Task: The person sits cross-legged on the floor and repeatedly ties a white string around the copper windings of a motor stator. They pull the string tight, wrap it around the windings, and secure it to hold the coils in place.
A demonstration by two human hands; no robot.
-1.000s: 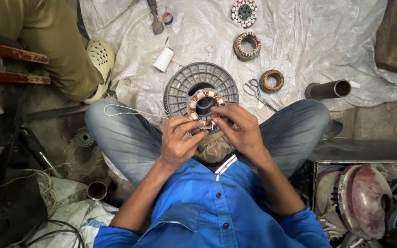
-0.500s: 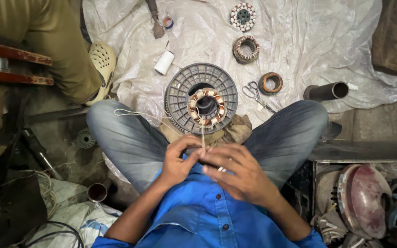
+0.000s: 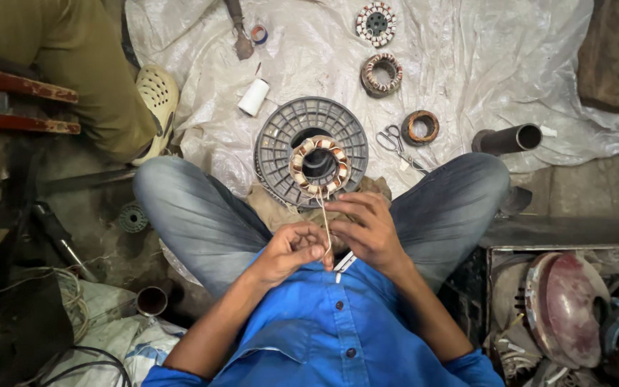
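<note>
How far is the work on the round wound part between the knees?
Done: the ring-shaped stator with copper coils already carries windings all round and rests on the grey ribbed plastic spool. In hand: the left hand and right hand pull a thin pale thread taut from its near edge. Left: I cannot tell how much tying remains; the steel scissors lie unused.

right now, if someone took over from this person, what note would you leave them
Left hand: pinches a thin thread close to the chest.
Right hand: fingers curled beside the same thread, just below the stator ring.
The ring sits on a grey spool between the knees; the thread runs taut from its near edge.
Scissors and a white thread roll lie on the plastic sheet.
How far the tying has got cannot be told.
</note>
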